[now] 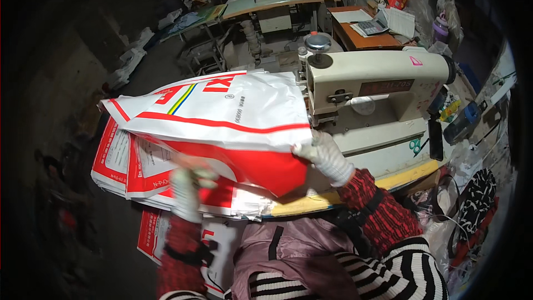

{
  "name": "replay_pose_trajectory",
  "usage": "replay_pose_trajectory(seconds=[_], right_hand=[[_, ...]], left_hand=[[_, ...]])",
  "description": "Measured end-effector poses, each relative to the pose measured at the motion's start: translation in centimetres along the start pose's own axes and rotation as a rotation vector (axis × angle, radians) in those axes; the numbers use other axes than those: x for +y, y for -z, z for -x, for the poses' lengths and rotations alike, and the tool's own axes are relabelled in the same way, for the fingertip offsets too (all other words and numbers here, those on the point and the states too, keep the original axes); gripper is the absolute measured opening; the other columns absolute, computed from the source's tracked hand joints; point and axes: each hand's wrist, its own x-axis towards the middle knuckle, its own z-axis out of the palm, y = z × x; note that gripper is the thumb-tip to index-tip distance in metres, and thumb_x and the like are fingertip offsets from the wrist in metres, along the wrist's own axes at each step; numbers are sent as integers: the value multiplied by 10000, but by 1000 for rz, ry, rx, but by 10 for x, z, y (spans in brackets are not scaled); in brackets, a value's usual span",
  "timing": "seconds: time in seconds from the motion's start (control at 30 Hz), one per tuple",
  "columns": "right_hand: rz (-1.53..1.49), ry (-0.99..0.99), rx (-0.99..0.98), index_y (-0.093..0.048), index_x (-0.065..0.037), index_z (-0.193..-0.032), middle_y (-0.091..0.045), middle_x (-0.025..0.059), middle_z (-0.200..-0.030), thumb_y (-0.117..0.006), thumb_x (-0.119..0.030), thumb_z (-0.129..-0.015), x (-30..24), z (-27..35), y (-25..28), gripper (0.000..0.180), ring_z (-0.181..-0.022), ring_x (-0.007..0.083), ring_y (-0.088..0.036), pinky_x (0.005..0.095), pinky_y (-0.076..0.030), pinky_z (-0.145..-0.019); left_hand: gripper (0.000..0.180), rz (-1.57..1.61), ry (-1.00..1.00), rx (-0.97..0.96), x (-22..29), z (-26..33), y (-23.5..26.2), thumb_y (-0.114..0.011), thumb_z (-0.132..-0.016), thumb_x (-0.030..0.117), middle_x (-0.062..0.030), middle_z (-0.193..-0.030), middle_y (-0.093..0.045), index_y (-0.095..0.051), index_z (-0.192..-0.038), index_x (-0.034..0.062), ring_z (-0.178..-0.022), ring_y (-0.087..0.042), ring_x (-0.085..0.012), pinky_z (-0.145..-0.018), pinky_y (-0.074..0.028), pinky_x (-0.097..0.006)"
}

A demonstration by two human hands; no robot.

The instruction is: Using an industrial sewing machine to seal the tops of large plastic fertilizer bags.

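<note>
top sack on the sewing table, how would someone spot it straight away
Start at the cream industrial sewing machine. Just left of it, the white woven sack with red bands lies atop a pile of similar sacks. It alone is lifted, its edge pinched by the gloved right hand.

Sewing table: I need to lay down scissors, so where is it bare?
Bare cream bed lies under the cream sewing machine's arm, right of the gloved right hand. The yellow front edge is free. Left is crowded: red-and-white woven sacks stacked under the left hand.
</note>
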Motion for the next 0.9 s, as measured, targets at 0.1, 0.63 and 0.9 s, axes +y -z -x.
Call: replay_pose_trajectory(seconds=[0.1,0.63,0.9], right_hand=[[10,48,17,-690,-27,-989,-659,-2,-840,-740,-255,-777,22,33,-11,316,-732,69,-535,223,-437,-679],[609,-37,-326,-680,5,-881,-670,100,-748,-678,-246,-829,60,54,-59,257,-691,127,-595,275,-473,-660],[1181,553,-209,-629,-108,-1112,-654,91,-1104,-595,-316,-815,135,35,-34,364,-991,256,-621,334,-504,-844]], left_hand=[[526,360,177,334,48,-63,61,-591,-860,542,-63,-898,-625,-544,-1092,72,-726,-638,-211,-635,-564,-351],[209,-350,-378,604,28,-5,233,-631,-878,193,-69,-859,-620,-621,-901,-14,-723,-571,-153,-624,-465,-310],[355,-528,403,639,-22,146,432,-669,-791,60,-121,-958,-638,-557,-1113,-38,-752,-618,-238,-679,-530,-370]])
